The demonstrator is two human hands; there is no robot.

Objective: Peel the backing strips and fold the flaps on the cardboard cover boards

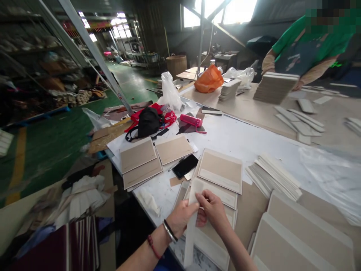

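Observation:
A long whitish strip runs upright between my hands, over the table's near edge. My left hand, with a bangle and a red cord at the wrist, pinches it from the left. Close beside, my right hand has its thumb and fingers closed on the strip's edge. Whether the strip is paper or another sheet material I cannot tell. Under and behind the hands lie overlapping beige panels with pale borders, the topmost panel just beyond my right hand.
A black phone lies left of the panels, near more beige boards. Pale strips and large panels are at right. Farther back are a pink bottle, a black bag and a person in green behind stacked boards.

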